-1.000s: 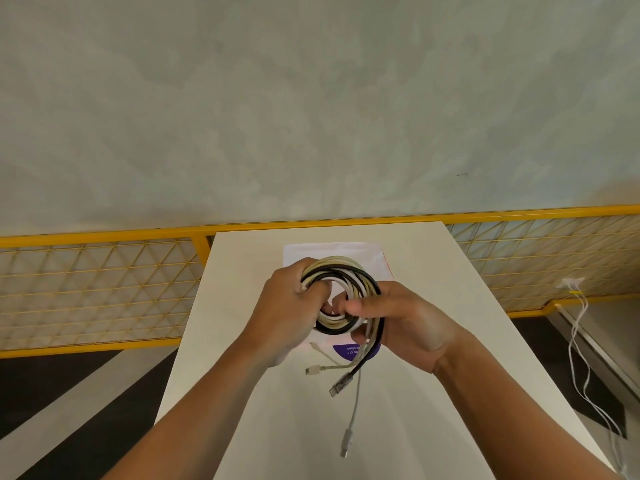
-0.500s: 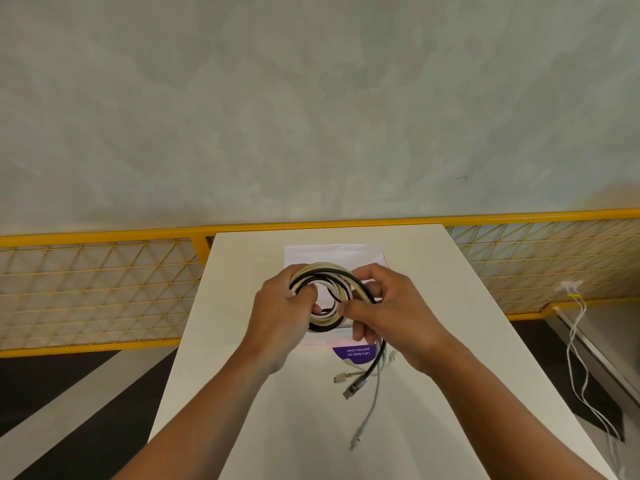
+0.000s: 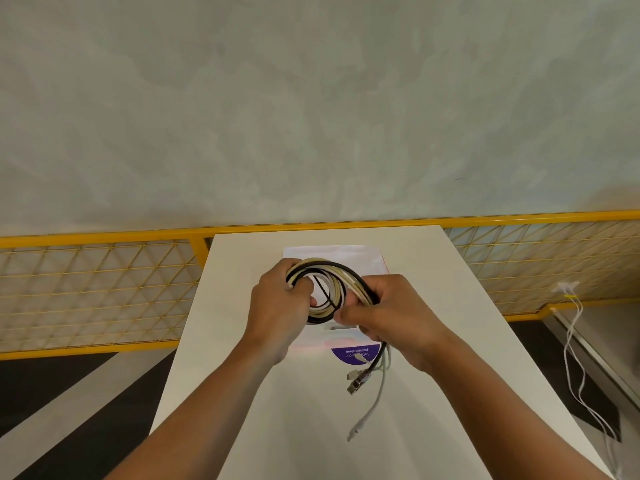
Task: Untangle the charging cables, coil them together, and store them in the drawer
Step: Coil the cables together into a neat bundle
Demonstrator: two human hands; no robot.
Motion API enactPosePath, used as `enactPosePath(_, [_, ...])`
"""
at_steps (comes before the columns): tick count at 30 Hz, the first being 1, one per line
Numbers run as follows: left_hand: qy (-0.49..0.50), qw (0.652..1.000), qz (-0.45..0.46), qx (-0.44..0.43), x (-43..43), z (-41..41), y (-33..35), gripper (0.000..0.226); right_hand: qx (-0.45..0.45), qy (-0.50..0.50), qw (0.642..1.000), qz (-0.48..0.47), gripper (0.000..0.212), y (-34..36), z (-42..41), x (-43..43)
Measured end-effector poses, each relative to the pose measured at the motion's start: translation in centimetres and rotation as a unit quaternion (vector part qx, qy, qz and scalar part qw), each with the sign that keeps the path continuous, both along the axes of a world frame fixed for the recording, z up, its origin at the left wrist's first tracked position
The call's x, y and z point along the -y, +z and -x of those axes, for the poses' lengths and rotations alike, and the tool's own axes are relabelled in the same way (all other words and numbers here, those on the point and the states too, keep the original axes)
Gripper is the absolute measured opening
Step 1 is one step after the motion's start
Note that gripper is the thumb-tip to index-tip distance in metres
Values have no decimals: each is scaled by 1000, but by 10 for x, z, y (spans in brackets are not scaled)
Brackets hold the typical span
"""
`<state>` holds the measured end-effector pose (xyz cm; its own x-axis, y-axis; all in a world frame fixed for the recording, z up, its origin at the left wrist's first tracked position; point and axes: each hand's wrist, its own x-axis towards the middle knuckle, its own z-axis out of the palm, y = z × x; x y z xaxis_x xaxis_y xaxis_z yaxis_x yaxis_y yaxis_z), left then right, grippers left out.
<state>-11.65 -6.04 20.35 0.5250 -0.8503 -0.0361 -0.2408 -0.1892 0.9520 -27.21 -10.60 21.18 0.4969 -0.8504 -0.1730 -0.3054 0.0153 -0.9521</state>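
Just under cables (image 3: 322, 263), label (image 3: 341, 355): "pantries clean"

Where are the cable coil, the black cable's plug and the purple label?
coil (image 3: 330, 265), head view, top arc of the loops.
black plug (image 3: 353, 389), head view, its metal end.
purple label (image 3: 343, 355), head view, its left half.

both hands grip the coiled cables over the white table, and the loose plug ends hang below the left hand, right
Not quite. The loose plug ends hang below the right hand, not the left hand. The head view shows it; both hands do grip the coiled cables over the white table.
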Motion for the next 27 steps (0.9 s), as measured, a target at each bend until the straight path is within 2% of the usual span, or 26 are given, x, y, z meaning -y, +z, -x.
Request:
enactPosePath(2, [-17,1000,-10,9,-2,-1,1,26,-4,18,1000,-15,21,2,1,-1])
enactPosePath(5, [-46,999,-20,14,-4,-1,2,28,13,-27,999,-20,37,3,1,3])
enactPosePath(9, [-89,996,-17,23,-8,-1,4,32,-4,-49,999,17,33,5,0,6])
enactPosePath(14, [-157,987,-6,36,-9,2,9,30,55,-18,998,-14,43,7,0,3])
enactPosePath(19, [-146,988,-2,42,-10,5,7,29,74,-27,997,-18,40,1,-3,2])
enactPosePath(23, [-123,992,-13,20,-10,6,3,24,97,-7,995,-14,50,-2,0,1])
enactPosePath(27, [-122,992,-41,-13,-11,4,1,19,79,9,997,0,31,-5,2,2])
